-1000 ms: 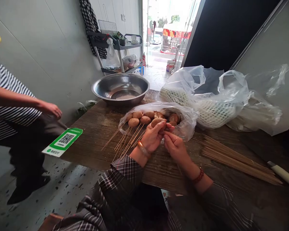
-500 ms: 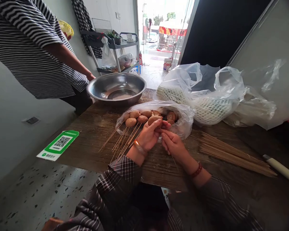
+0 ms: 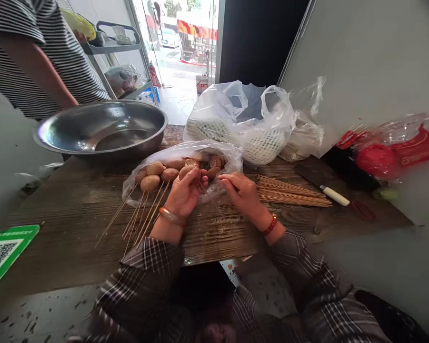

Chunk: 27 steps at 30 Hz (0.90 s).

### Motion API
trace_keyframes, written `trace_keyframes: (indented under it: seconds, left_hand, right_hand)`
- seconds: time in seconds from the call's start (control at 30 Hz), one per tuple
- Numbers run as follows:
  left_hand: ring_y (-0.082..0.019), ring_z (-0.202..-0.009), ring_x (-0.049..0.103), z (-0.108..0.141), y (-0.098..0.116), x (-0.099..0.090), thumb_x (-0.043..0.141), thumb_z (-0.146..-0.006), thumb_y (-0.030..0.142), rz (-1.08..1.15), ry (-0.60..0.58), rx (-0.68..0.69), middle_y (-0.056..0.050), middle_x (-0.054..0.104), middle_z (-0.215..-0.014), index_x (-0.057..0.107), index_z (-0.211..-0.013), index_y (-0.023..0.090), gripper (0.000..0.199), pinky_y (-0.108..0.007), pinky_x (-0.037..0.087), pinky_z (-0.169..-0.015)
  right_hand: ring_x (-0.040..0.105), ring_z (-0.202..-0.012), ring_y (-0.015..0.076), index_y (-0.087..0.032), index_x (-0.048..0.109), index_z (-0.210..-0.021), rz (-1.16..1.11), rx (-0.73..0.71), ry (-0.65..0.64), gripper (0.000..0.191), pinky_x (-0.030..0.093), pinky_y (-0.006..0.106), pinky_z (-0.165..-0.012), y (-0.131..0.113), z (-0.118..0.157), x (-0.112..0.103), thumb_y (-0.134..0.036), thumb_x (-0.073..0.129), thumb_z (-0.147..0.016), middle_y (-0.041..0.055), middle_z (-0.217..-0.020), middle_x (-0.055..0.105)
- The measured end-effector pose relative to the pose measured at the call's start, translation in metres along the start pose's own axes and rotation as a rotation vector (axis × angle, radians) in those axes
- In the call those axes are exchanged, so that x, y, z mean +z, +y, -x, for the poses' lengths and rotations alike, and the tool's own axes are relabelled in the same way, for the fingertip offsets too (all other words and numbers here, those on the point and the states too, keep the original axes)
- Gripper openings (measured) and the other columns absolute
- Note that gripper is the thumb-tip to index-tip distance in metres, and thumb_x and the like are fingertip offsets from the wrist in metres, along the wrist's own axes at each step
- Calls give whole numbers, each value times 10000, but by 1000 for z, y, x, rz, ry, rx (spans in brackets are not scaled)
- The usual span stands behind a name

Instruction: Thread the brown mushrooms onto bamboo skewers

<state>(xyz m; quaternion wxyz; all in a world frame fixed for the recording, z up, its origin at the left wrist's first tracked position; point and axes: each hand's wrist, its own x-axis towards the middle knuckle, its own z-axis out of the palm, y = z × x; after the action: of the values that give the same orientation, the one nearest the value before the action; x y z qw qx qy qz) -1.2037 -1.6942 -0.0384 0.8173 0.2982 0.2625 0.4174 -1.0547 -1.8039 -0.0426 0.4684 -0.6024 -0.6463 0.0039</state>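
My left hand (image 3: 185,195) is closed around a brown egg (image 3: 188,172) at the mouth of a clear plastic bag (image 3: 232,155). A thin stick seems to slant down from that egg. Just to the right, my right hand (image 3: 243,193) is pinched, thumb against forefinger, apart from the left; whatever it may hold is hidden. Several brown eggs (image 3: 150,183) on bamboo skewers (image 3: 140,216) rest at the bag's left side, their sticks pointing toward me. More brown pieces lie inside the bag. Loose skewers (image 3: 289,193) are bundled to the right of my right hand.
A large steel basin (image 3: 103,151) stands at the back left, a person in a striped shirt (image 3: 74,62) behind it. White bags with net-wrapped items (image 3: 262,145) are at the back. A knife (image 3: 335,195) lies right, near red packages (image 3: 382,161). A QR card (image 3: 12,252) lies left.
The view has swung right and closer to the table. My right hand has drawn away from the egg, to the right. My left hand still holds the egg.
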Motion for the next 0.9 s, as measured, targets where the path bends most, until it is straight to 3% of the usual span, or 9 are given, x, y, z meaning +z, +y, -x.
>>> trace_keyframes:
  seconds: [0.1,0.23,0.37,0.53,0.73,0.9]
  left_hand:
    - [-132,-677,692,0,0,1,676,-919,336,18,-21,-21,-72,760,-837,664,-880,146,195,-238,562,-630]
    - [-159,-680,687,1,2,2,424,-1028,454,67,-47,-58,-129,756,-868,680,-905,105,450,-269,561,-611]
    - [-174,-687,689,3,1,1,365,-1035,393,101,-62,-62,-152,759,-900,681,-912,94,452,-284,560,-623]
    - [-172,-655,671,4,-1,-3,385,-1033,398,138,-65,-87,-140,742,-855,679,-901,96,441,-285,541,-605]
    - [-168,-681,648,5,-3,-7,368,-1044,427,174,-75,-98,-142,720,-870,666,-923,84,470,-280,522,-621]
    - [-177,-685,635,5,-4,-10,370,-1044,410,190,-60,-106,-136,703,-880,648,-1009,94,422,-290,505,-625]
  right_hand:
    - [703,-937,218,-206,761,-1087,76,47,54,328,531,341,-877,17,2,-31,-366,478,-1042,80,-1001,768]
    - [690,-957,249,-167,763,-1080,370,187,51,337,506,364,-887,62,1,-73,-355,492,-1016,119,-1056,764]
    - [682,-1009,244,-156,774,-1123,661,360,-215,333,486,335,-873,99,5,-98,-289,492,-1006,126,-1115,762]
    - [683,-929,253,-171,808,-1019,738,340,-338,265,459,330,-776,109,15,-101,-239,559,-959,129,-1019,774]
    - [668,-874,222,-196,785,-980,990,351,-442,331,371,311,-629,107,18,-93,-311,478,-1024,106,-1031,729]
    - [667,-858,196,-187,750,-938,1096,319,-491,371,344,297,-594,104,15,-86,-324,424,-1051,92,-1019,704]
